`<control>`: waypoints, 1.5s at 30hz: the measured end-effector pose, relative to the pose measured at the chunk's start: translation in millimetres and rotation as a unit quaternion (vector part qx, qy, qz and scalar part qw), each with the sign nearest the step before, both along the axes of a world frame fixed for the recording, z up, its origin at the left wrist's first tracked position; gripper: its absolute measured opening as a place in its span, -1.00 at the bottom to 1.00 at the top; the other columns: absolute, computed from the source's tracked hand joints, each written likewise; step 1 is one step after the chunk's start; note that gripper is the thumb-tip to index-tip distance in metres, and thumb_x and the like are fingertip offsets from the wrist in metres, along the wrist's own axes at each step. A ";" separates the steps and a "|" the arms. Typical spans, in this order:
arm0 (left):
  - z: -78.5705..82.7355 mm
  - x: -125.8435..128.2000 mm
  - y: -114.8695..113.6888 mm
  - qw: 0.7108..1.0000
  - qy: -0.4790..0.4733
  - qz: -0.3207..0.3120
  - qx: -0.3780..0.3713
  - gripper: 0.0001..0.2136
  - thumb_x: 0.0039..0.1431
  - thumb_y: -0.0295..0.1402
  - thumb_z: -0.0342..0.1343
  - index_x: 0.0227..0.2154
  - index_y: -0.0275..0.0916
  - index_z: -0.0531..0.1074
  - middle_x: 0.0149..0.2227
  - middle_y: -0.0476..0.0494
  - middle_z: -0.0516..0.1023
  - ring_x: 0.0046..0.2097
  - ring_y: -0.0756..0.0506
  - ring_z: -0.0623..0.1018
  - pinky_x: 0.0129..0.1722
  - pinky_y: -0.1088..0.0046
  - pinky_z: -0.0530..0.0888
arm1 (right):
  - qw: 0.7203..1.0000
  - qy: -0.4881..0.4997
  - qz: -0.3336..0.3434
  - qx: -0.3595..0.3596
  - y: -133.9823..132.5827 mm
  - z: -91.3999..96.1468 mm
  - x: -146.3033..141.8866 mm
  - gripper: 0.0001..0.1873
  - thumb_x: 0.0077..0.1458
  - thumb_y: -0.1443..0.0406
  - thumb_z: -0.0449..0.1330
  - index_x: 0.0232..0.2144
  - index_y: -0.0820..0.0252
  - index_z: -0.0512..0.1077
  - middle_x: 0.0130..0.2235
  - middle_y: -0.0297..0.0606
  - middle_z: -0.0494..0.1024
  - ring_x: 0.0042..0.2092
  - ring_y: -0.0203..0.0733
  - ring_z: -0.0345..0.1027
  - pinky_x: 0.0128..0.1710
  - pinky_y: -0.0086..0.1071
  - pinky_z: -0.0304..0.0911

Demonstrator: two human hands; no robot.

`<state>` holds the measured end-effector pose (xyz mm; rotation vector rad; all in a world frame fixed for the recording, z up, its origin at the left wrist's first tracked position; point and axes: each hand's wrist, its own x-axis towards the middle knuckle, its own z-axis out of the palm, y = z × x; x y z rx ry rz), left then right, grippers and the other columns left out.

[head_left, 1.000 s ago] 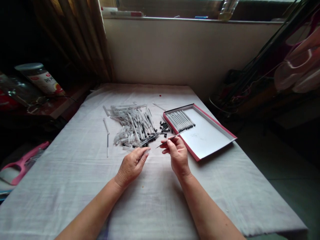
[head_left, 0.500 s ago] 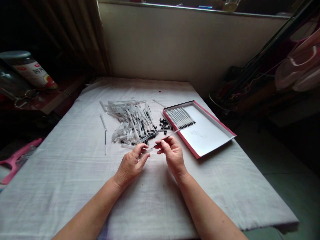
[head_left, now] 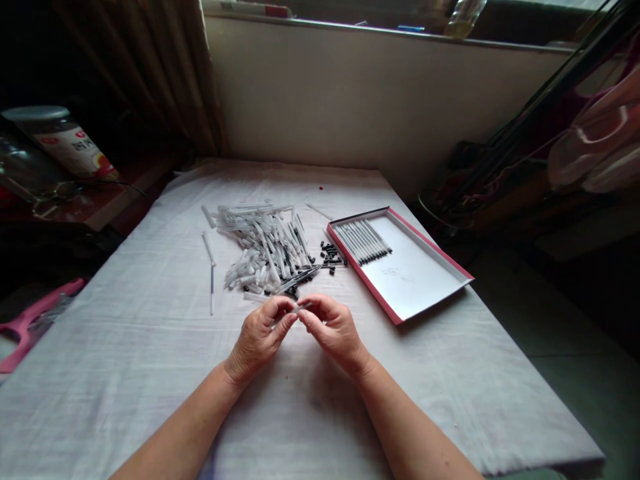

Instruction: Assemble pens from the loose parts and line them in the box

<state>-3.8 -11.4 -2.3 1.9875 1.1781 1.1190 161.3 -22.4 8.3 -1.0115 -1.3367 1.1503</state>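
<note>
Just in front of the pen-part pile, my left hand (head_left: 261, 331) is closed on a pale pen barrel (head_left: 297, 309), mostly hidden by its fingers. My right hand (head_left: 336, 331) meets it, thumb and fingers pinched on the pen refill, of which a thin pale bit (head_left: 307, 305) shows; the rest is covered. Behind both hands lies a heap of clear pen barrels and caps (head_left: 263, 243), with dark refills (head_left: 303, 279) at its near right side. Small black plugs (head_left: 330, 254) are scattered between heap and box.
A shallow red-edged box lid (head_left: 425, 293) at the right holds a row of assembled pens (head_left: 363, 241). A lone barrel and refill (head_left: 212, 287) lie at left. A pink-handled object (head_left: 30, 327) hangs by the left edge; a jar (head_left: 65, 140) stands on the side table.
My right hand has moved left and slightly down, bringing the dark refill to the barrel in my left hand. The refill's dark length no longer shows. The camera view has shifted slightly.
</note>
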 end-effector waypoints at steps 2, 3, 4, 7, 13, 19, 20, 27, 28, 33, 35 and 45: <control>-1.5 -1.5 -0.4 1.000 0.010 -0.019 0.008 -0.81 0.26 -0.27 0.03 -0.16 -0.20 0.45 -0.22 -0.14 0.61 -0.19 -0.07 0.59 -0.17 0.44 0.51 | 1.000 -0.010 -0.010 0.011 -2.1 4.8 0.3 -0.82 0.05 0.17 0.25 -0.34 0.15 0.50 -0.50 -0.36 0.48 -0.54 -0.37 0.24 -0.55 -0.46 0.24; -2.1 -2.7 -0.2 0.999 0.015 -0.029 0.012 -0.79 0.27 -0.27 0.03 -0.12 -0.20 0.46 -0.18 -0.16 0.61 -0.16 -0.09 0.60 -0.14 0.42 0.51 | 1.000 -0.007 -0.013 0.010 -2.5 6.4 1.0 -0.80 0.05 0.16 0.25 -0.33 0.15 0.50 -0.49 -0.35 0.50 -0.53 -0.36 0.26 -0.54 -0.46 0.25; -2.6 -4.3 0.2 0.999 0.022 -0.038 0.015 -0.78 0.27 -0.27 0.02 -0.10 -0.20 0.46 -0.16 -0.17 0.62 -0.14 -0.10 0.60 -0.11 0.40 0.51 | 1.000 0.001 -0.015 0.005 -2.0 7.0 2.2 -0.78 0.05 0.14 0.25 -0.32 0.15 0.50 -0.47 -0.34 0.51 -0.53 -0.35 0.28 -0.55 -0.45 0.26; -3.5 -10.8 3.2 0.998 0.034 -0.032 0.034 -0.78 0.28 -0.30 0.03 -0.10 -0.20 0.48 -0.19 -0.16 0.63 -0.18 -0.09 0.61 -0.13 0.41 0.52 | 0.999 0.015 -0.045 -0.019 5.9 0.9 9.4 -0.71 0.13 0.08 0.16 -0.28 0.15 0.50 -0.46 -0.31 0.54 -0.54 -0.32 0.34 -0.56 -0.44 0.27; -6.9 -20.8 12.0 0.997 0.044 0.034 0.051 -0.77 0.28 -0.29 0.03 -0.11 -0.20 0.51 -0.21 -0.16 0.63 -0.19 -0.08 0.60 -0.15 0.43 0.51 | 0.924 -0.348 -0.153 0.038 39.9 -19.6 27.5 -0.80 0.12 0.28 0.13 -0.30 0.08 0.56 -0.24 -0.20 0.60 -0.22 -0.11 0.47 -0.20 -0.31 0.33; -9.3 -17.5 12.3 0.996 0.069 0.015 0.056 -0.77 0.28 -0.29 0.02 -0.11 -0.17 0.52 -0.25 -0.14 0.60 -0.22 -0.07 0.58 -0.17 0.44 0.50 | 0.848 -0.513 -0.135 0.003 60.1 -17.8 21.0 -0.78 0.14 0.21 0.16 -0.20 0.03 0.57 -0.18 -0.22 0.58 -0.25 -0.13 0.45 -0.31 -0.35 0.27; -9.3 -16.7 11.6 0.996 0.076 0.012 0.055 -0.77 0.28 -0.30 0.02 -0.11 -0.17 0.52 -0.25 -0.14 0.60 -0.23 -0.06 0.58 -0.19 0.45 0.50 | 0.844 -0.519 -0.137 0.001 62.2 -17.4 19.4 -0.77 0.13 0.19 0.17 -0.19 0.02 0.56 -0.18 -0.23 0.58 -0.26 -0.13 0.45 -0.32 -0.36 0.26; -9.4 -15.0 10.7 0.993 0.104 0.002 0.057 -0.78 0.27 -0.33 0.02 -0.11 -0.17 0.51 -0.25 -0.13 0.59 -0.23 -0.06 0.57 -0.20 0.46 0.49 | 0.840 -0.527 -0.131 -0.008 72.6 -14.7 14.7 -0.80 0.13 0.20 0.19 -0.22 0.01 0.58 -0.20 -0.24 0.57 -0.28 -0.15 0.45 -0.34 -0.36 0.25; -9.3 -15.2 10.9 0.993 0.106 0.001 0.058 -0.78 0.27 -0.33 0.02 -0.11 -0.17 0.51 -0.25 -0.13 0.59 -0.23 -0.06 0.57 -0.20 0.46 0.49 | 0.843 -0.521 -0.130 -0.005 73.0 -14.0 15.5 -0.81 0.13 0.22 0.18 -0.24 0.03 0.58 -0.19 -0.22 0.57 -0.27 -0.14 0.45 -0.31 -0.36 0.26; -10.1 -15.7 10.0 0.992 0.110 0.006 0.061 -0.79 0.29 -0.32 0.02 -0.12 -0.17 0.51 -0.25 -0.12 0.58 -0.24 -0.05 0.58 -0.20 0.48 0.48 | 0.908 -0.399 -0.129 -0.025 62.8 -15.2 29.8 -0.88 0.04 0.34 0.18 -0.35 0.14 0.53 -0.31 -0.23 0.60 -0.30 -0.15 0.46 -0.23 -0.30 0.30; -10.9 -15.6 9.2 0.992 0.116 0.006 0.059 -0.79 0.29 -0.32 0.02 -0.11 -0.17 0.51 -0.24 -0.12 0.58 -0.23 -0.04 0.58 -0.19 0.48 0.48 | 0.949 -0.286 -0.120 -0.056 52.1 -18.6 36.1 -0.92 -0.02 0.32 0.20 -0.40 0.16 0.50 -0.38 -0.27 0.59 -0.36 -0.18 0.44 -0.28 -0.32 0.31; -9.8 -13.3 7.6 0.988 0.141 -0.005 0.063 -0.76 0.30 -0.31 0.02 -0.08 -0.18 0.51 -0.23 -0.10 0.58 -0.23 -0.03 0.58 -0.20 0.52 0.48 | 0.990 -0.003 -0.064 -0.126 15.3 -18.2 27.2 -0.81 -0.12 0.19 0.31 -0.43 0.18 0.48 -0.49 -0.37 0.50 -0.47 -0.31 0.32 -0.44 -0.42 0.28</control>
